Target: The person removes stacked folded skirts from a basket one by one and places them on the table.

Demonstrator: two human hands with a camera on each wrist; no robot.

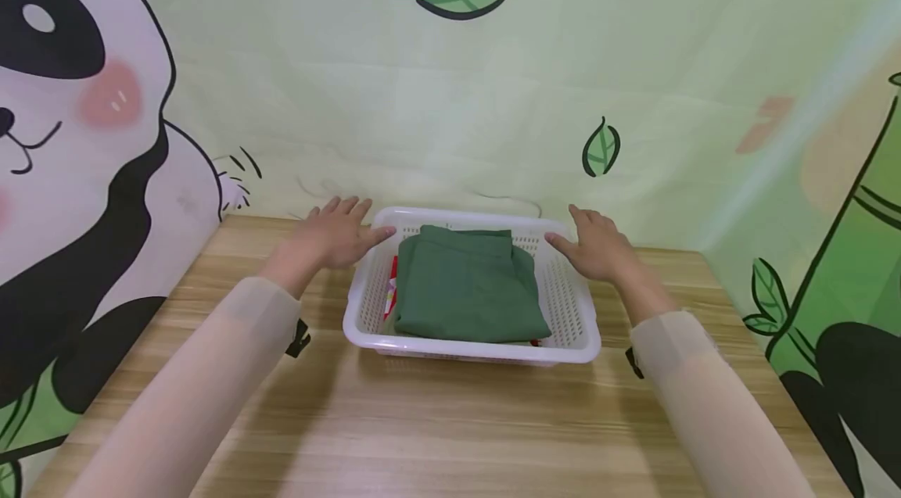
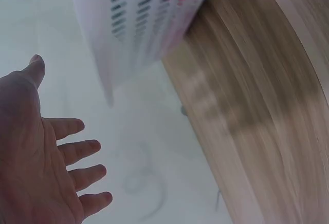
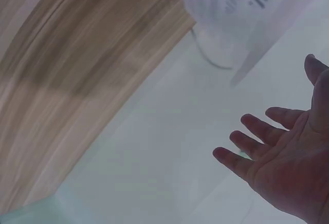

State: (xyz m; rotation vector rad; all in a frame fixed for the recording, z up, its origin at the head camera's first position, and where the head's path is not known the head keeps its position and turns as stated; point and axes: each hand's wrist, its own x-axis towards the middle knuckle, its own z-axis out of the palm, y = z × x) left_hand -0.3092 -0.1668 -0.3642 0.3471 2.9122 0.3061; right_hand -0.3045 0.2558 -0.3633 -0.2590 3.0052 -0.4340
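A white plastic basket (image 1: 472,351) with slotted walls stands on the wooden table. Inside it lies a folded dark green cloth (image 1: 468,287), with a bit of red and white packaging (image 1: 390,291) showing at its left side. My left hand (image 1: 331,236) hovers by the basket's far left corner, fingers spread and thumb toward the rim. On the other side, my right hand (image 1: 594,248) is held near the far right corner, its fingers also spread. Both wrist views show bare palms with nothing in them, apart from the basket wall (image 2: 144,23).
The wooden table (image 1: 450,428) ends at a pale green backdrop (image 1: 338,91) behind the basket. A large printed panda (image 1: 127,170) and leaves decorate that backdrop. A thin cord-like line (image 1: 507,198) runs along it just behind the basket.
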